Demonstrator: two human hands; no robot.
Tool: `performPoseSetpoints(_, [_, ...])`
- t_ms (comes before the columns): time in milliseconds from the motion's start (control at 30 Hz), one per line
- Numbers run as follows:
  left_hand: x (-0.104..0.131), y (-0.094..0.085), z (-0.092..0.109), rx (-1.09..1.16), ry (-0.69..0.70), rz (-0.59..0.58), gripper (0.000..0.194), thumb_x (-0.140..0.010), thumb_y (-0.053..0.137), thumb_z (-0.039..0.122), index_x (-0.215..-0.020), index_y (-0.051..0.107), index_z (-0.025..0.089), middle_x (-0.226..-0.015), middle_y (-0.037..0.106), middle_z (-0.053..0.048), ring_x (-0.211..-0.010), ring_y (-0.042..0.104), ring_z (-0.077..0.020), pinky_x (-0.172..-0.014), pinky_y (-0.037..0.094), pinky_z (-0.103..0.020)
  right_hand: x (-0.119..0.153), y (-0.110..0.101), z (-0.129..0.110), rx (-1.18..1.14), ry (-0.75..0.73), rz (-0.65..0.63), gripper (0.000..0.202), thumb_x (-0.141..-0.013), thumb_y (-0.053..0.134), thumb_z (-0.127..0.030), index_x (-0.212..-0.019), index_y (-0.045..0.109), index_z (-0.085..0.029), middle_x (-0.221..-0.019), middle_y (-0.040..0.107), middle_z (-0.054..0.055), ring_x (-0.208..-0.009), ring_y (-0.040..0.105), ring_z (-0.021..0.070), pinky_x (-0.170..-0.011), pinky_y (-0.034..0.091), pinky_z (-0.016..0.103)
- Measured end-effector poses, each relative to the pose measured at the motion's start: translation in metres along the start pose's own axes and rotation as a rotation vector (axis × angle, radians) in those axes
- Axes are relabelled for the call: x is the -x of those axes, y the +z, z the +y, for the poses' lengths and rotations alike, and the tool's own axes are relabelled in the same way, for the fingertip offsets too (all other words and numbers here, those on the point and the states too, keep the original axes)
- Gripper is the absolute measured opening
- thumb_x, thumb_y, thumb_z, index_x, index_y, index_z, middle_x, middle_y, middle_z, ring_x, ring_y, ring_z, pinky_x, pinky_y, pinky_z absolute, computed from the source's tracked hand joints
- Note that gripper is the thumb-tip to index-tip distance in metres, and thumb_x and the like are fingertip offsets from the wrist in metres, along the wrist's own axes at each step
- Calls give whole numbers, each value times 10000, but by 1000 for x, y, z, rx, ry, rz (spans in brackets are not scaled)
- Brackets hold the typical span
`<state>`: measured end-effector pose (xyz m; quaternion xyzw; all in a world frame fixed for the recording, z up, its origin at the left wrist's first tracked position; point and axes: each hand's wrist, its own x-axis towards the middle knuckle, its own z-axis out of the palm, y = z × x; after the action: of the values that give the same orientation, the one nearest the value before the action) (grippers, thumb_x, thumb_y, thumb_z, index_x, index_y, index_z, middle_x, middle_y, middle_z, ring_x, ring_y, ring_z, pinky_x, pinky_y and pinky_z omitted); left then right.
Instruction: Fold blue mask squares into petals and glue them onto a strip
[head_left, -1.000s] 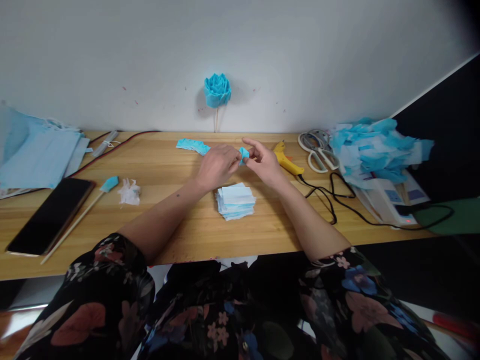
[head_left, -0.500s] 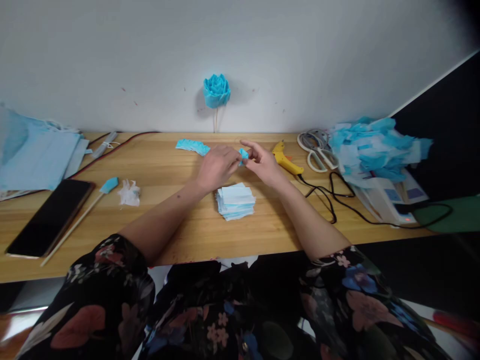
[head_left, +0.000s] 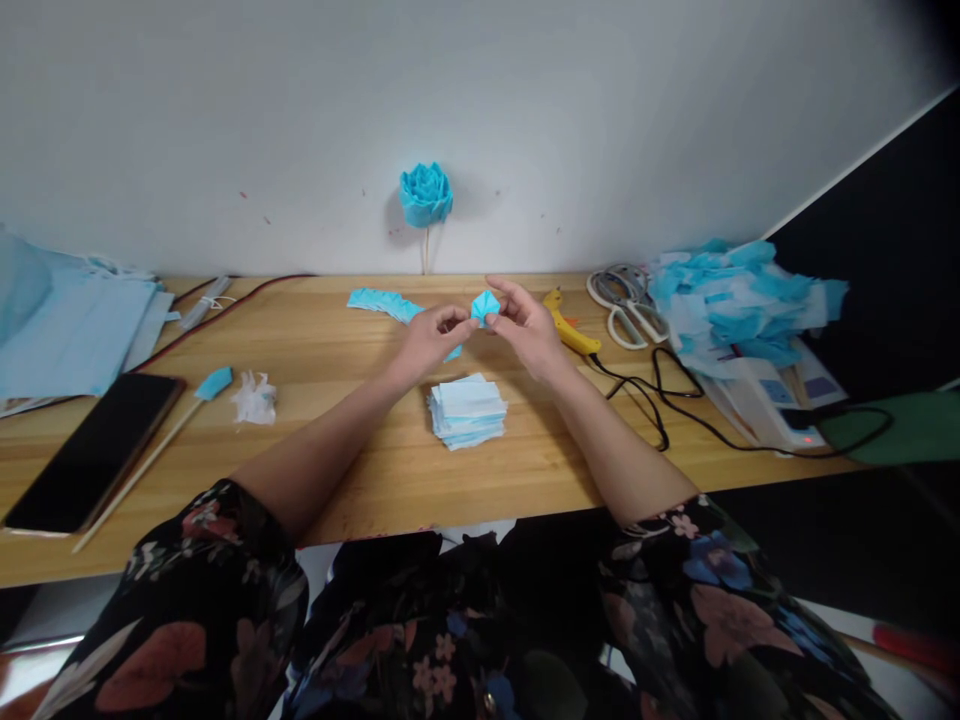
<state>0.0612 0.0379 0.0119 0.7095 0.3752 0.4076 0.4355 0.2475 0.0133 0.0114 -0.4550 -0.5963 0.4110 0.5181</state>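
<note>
Between my two hands is a small folded blue petal (head_left: 486,307), its creased face turned toward me. My right hand (head_left: 525,325) pinches its lower right edge with thumb and fingers. The thumb and finger of my left hand (head_left: 435,338) close on its lower left edge. A row of folded blue petals (head_left: 382,300) lies behind my left hand and is partly hidden by it. Just in front of my hands sits a stack of pale blue and white fabric pieces (head_left: 468,412). A finished blue fabric flower (head_left: 426,195) on a thin stick leans at the wall.
At right are a yellow glue gun (head_left: 574,328), scissors (head_left: 634,322), a heap of blue and white scraps (head_left: 746,295) and a power strip (head_left: 776,400). At left are face masks (head_left: 67,320), a phone (head_left: 94,450), a blue-tipped stick (head_left: 150,470) and a white scrap (head_left: 255,398).
The blue petal has turned and now shows its face. My left hand has rolled back and moved slightly down, uncovering the petal. The whole view has shifted a little.
</note>
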Motion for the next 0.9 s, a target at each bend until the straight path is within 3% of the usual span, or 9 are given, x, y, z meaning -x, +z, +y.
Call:
performPoseSetpoints(300, [1,1,5,56,-74,21,211,-848,644,257,-679,531,199,-652,486,37,-626,430,-118,-612,351,-273,1,0,-7,-40,47,-17,622,-831,731,-467,-1408,608,-271,-1144,737,56,-1029,669,210,-864,580,359])
performPoseSetpoints(600, [3,3,9,-148,-1,-1,198,-828,617,248,-656,535,192,-671,551,18,-675,468,-131,-648,346,-284,0,2,-2,23,-1,-47,769,-762,818,-523,-1439,580,-246,-993,718,21,-916,655,183,-848,539,327])
performPoseSetpoints(767, [3,3,8,-167,15,-4,180,-828,611,230,-666,543,192,-677,565,18,-678,485,-132,-650,364,-280,1,3,-1,60,-13,-25,723,-804,782,-505,-1449,584,-244,-939,724,14,-848,649,181,-841,546,346])
performPoseSetpoints(900, [1,1,5,-155,28,3,154,-814,606,233,-675,551,194,-687,575,15,-683,486,-134,-657,372,-280,0,-1,-1,41,-18,-13,652,-881,702,-578,-1446,598,-269,-932,720,24,-866,659,188,-865,569,370])
